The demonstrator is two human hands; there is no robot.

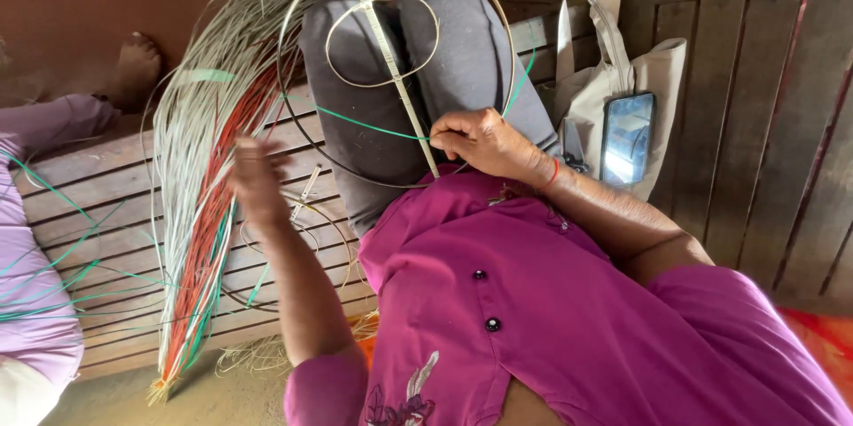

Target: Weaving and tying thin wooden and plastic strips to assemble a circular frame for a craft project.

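Wire hoop frame (391, 79) resting across grey-trousered lap (462, 53), green strand (373, 128) crossing it. Right hand (484, 143) pinching strand against flat centre strip (400, 88). Left hand (258, 182) blurred beside bundle of strips (209, 168); grip impossible to tell. Cloth bag (613, 79) and phone (627, 137) near right.

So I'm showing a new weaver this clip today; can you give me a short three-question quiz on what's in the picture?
1. True or false: the right hand pinches a green strand against the flat strip that crosses the round frame.
2. What is the left hand nearest to? A) the phone B) the bundle of strips C) the bag
3. Where is the phone?

Key
1. True.
2. B.
3. In the pocket of the beige bag, beside the person's right arm.
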